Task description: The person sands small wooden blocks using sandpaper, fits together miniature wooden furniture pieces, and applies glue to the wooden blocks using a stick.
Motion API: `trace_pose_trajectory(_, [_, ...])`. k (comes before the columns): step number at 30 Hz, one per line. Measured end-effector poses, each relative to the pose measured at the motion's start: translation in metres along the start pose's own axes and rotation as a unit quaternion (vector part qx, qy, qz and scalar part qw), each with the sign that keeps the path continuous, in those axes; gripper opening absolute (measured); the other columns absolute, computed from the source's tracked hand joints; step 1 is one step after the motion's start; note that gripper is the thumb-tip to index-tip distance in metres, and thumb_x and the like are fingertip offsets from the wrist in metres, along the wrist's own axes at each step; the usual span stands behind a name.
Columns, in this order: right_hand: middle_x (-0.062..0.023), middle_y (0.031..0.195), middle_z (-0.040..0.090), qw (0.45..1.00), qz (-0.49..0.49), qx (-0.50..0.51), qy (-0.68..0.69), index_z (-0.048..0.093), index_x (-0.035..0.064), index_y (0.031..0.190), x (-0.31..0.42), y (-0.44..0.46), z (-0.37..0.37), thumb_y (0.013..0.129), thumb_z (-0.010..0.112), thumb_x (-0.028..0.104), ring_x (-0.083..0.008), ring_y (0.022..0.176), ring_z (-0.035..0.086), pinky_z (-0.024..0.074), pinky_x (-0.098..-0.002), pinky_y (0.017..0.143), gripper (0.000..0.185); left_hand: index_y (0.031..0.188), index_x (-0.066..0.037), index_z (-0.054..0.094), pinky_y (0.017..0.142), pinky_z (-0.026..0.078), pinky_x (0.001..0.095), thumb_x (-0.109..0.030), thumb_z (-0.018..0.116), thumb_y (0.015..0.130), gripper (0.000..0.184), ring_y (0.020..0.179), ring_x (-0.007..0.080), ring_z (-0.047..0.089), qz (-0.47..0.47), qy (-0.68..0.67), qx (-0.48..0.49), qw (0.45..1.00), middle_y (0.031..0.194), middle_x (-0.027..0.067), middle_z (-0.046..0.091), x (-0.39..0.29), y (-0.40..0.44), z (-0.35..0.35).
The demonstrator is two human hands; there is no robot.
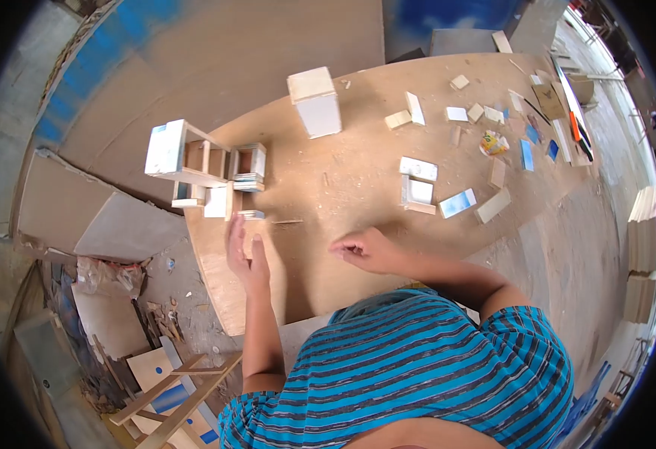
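My left hand (249,260) is open, its fingers stretched upward and the thumb apart. Its fingertips are just below a small open wooden frame (212,179) with white-faced boards, at the table's left edge. Beside that frame stands a small box-like wooden piece (249,163), and a short white block (251,215) lies close to my fingertips. Over the middle of the table, my right hand (367,250) is closed with its fingers curled together; whatever it may hold is hidden. A thin wood sliver (287,221) lies between the two hands.
A tall white-sided box (315,102) stands at the back of the wooden table (343,191). Several small blocks, including a blue-and-white one (457,203), lie on the right, near a yellow crumpled wrapper (494,143) and an orange-handled tool (575,127). A wooden frame (185,396) leans below left.
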State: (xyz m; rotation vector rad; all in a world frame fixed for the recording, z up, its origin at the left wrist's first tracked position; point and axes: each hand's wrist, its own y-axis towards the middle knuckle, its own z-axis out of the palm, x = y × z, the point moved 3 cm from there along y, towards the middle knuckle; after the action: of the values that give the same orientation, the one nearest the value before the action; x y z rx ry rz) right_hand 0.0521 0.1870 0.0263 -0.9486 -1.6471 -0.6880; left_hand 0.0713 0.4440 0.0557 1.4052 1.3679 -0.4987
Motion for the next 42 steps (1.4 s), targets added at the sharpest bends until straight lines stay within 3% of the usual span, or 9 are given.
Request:
trace_pose_trajectory(3, [-0.0145,0.092,0.071,1.0,0.008,0.025,-0.002,0.069,0.0031,0.104,-0.006,-0.046,-0.012,0.092,0.059,0.015,-0.0242,0.073,0.068,0.0539,-0.0347,0.067,0.02,0.112,0.0,0.065,0.1,0.043,0.039,-0.005,0.06,0.085,0.028,0.114,0.0303,0.058,0.017,-0.04,0.054,0.998,0.117,0.0179,0.064,-0.026,-0.032,0.035])
trace_pose_trajectory(6, [-0.0142,0.092,0.07,0.999,0.018,0.029,-0.014,0.07,0.0039,0.103,0.0,-0.077,-0.039,0.091,0.059,0.014,-0.0268,0.074,0.068,0.0537,-0.0358,0.068,0.019,0.11,-0.001,0.066,0.097,0.046,0.0383,-0.004,0.056,0.089,0.023,0.111,0.0274,0.061,0.052,-0.034,0.177,0.982,0.114,0.0167,0.066,-0.075,-0.062,0.072])
trace_pose_trajectory(8, [-0.0139,0.09,0.07,1.0,0.006,0.01,-0.017,0.07,0.0046,0.1,-0.002,-0.095,-0.063,0.09,0.061,0.015,-0.027,0.073,0.068,0.0532,-0.0355,0.067,0.018,0.099,-0.002,0.069,0.091,0.05,0.0372,-0.004,0.058,0.088,0.016,0.099,0.0287,0.066,0.053,-0.08,0.214,0.972,0.1,0.0158,0.07,-0.104,-0.082,0.106])
trace_pose_trajectory(11, [-0.013,0.086,0.07,0.999,-0.002,-0.033,-0.03,0.071,0.0048,0.095,-0.01,-0.128,-0.109,0.086,0.066,0.016,-0.0251,0.068,0.066,0.0515,-0.0331,0.063,0.016,0.091,-0.002,0.07,0.083,0.052,0.0359,-0.005,0.063,0.086,0.009,0.092,0.0283,0.067,0.042,-0.116,0.266,0.956,0.097,0.0147,0.07,-0.14,-0.113,0.157])
trace_pose_trajectory(17, [-0.0096,0.074,0.067,0.993,0.035,-0.102,-0.049,0.071,0.0011,0.09,-0.041,-0.234,-0.202,0.08,0.071,0.006,-0.0121,0.063,0.061,0.0476,-0.0267,0.058,0.012,0.093,-0.001,0.071,0.08,0.052,0.0332,-0.007,0.07,0.084,0.011,0.09,0.0248,0.067,0.087,-0.154,0.31,0.934,0.095,0.013,0.07,-0.196,-0.178,0.272])
trace_pose_trajectory(25, [-0.0066,0.091,0.067,0.971,0.031,-0.236,-0.028,0.074,0.0018,0.091,-0.077,-0.361,-0.312,0.081,0.066,-0.001,-0.0105,0.074,0.06,0.0451,-0.0224,0.065,0.014,0.087,-0.005,0.07,0.078,0.052,0.0321,-0.009,0.073,0.081,0.007,0.089,0.0233,0.067,0.094,-0.204,0.411,0.884,0.094,0.0096,0.069,-0.266,-0.238,0.386])
trace_pose_trajectory(31, [-0.0035,0.087,0.063,0.942,0.065,-0.313,0.102,0.073,0.0007,0.086,-0.102,-0.372,-0.369,0.079,0.065,-0.002,-0.0087,0.077,0.057,0.0425,-0.0215,0.064,0.012,0.083,-0.007,0.068,0.077,0.052,0.0364,-0.016,0.073,0.08,0.012,0.087,0.0278,0.066,0.1,-0.173,0.433,0.879,0.095,0.0097,0.068,-0.274,-0.246,0.425])
trace_pose_trajectory(35, [-0.0014,0.085,0.06,0.926,0.025,-0.352,0.134,0.073,0.0002,0.087,-0.112,-0.361,-0.395,0.078,0.06,-0.004,-0.0078,0.072,0.055,0.0424,-0.0221,0.062,0.016,0.088,-0.004,0.069,0.08,0.052,0.0342,-0.011,0.07,0.082,0.009,0.089,0.0258,0.066,0.106,-0.152,0.452,0.873,0.096,0.0107,0.069,-0.272,-0.235,0.449])
trace_pose_trajectory(42, [-0.0019,0.082,0.063,0.917,0.089,-0.386,0.036,0.073,0.0006,0.095,-0.142,-0.365,-0.45,0.082,0.06,-0.001,-0.0081,0.07,0.056,0.0441,-0.0225,0.064,0.018,0.092,-0.005,0.069,0.082,0.052,0.0376,-0.013,0.066,0.085,0.012,0.094,0.0278,0.064,0.187,-0.111,0.458,0.862,0.101,0.01,0.068,-0.289,-0.195,0.496])
